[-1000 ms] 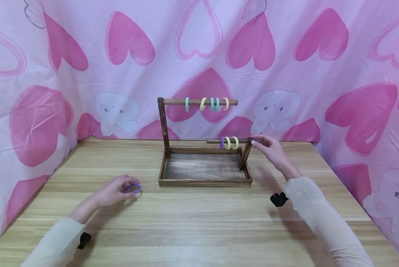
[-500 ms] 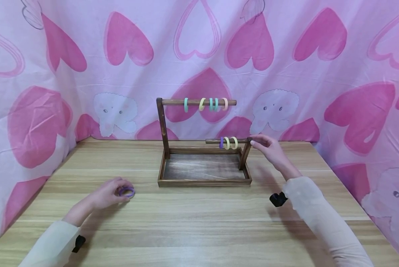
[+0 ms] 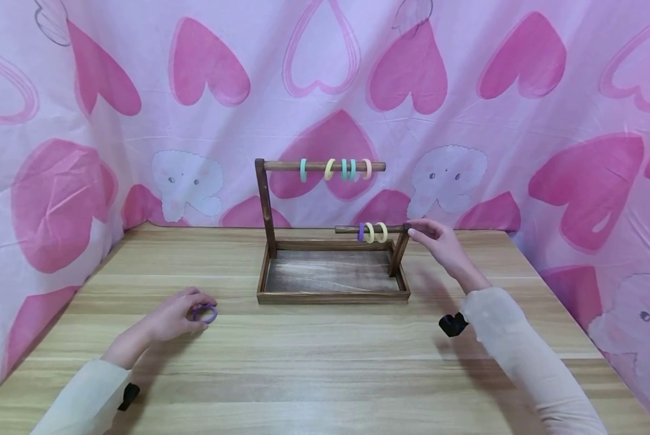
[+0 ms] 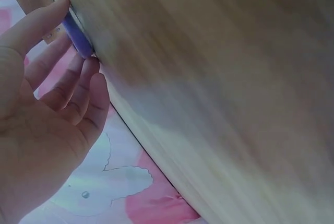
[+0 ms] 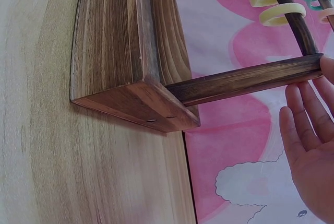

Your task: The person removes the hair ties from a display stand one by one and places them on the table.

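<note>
At the left of the table, my left hand (image 3: pixel 170 317) holds a purple ring (image 3: pixel 211 313) by its edges between thumb and fingers. In the left wrist view that purple ring (image 4: pixel 78 37) is low at the tabletop; whether it touches the wood I cannot tell. My right hand (image 3: pixel 439 244) pinches the top of the short right post of a dark wooden rack (image 3: pixel 330 298). The right wrist view shows the thumb at the end of that post (image 5: pixel 245 80) and the fingers (image 5: pixel 300 109) beside it. Yellow rings (image 3: pixel 382 232) and a purple ring (image 3: pixel 361 232) hang on the lower bar.
The rack's upper bar (image 3: pixel 316 166) carries several rings: green (image 3: pixel 303 170), yellow (image 3: pixel 329 170) and pale pink (image 3: pixel 367 169). A shallow tray forms the rack's base. Behind the wooden table (image 3: pixel 303 374) hangs a pink heart-patterned cloth (image 3: pixel 325 72).
My left hand has shifted a little left and nearer with the purple ring during the first half second, then barely moved. The right hand stays at the post.
</note>
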`<state>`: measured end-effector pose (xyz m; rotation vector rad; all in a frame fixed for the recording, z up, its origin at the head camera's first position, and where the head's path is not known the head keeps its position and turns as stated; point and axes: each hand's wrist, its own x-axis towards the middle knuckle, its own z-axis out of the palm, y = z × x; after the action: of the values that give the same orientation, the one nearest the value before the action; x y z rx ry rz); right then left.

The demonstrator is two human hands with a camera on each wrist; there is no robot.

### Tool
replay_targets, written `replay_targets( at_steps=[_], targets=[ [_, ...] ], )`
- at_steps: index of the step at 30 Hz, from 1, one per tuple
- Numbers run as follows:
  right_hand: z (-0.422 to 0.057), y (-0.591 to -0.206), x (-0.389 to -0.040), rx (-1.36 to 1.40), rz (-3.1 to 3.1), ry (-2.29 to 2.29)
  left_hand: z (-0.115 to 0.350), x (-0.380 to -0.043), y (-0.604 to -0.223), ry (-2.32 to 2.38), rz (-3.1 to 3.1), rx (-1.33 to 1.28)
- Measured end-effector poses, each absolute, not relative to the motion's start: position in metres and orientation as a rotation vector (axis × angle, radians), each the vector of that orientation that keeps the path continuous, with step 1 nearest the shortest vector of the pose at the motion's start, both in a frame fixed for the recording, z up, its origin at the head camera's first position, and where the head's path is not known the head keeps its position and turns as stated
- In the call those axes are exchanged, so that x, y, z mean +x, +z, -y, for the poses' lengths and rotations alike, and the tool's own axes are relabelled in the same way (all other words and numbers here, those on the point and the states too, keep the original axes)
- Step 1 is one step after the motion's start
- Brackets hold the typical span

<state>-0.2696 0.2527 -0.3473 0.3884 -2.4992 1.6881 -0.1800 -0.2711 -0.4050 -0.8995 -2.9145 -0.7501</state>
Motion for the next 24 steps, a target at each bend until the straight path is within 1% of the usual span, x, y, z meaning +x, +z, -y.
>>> replay_targets(
  at_steps=[6, 11, 24],
  targets=[
    [-0.253, -0.349, -0.271, 0.398, 2.514, 1.694, 0.267, -0.180, -0.406, -0.737, 2.899, -0.860],
    [-0.252, -0.347, -0.272, 0.384, 2.526, 1.680, 0.253, -0.184, -0.402, -0.773, 2.817, -0.826],
    [-0.254, -0.348, -0.269, 0.378, 2.511, 1.680, 0.203, -0.194, -0.383, -0.788, 2.555, -0.980]
  ],
)
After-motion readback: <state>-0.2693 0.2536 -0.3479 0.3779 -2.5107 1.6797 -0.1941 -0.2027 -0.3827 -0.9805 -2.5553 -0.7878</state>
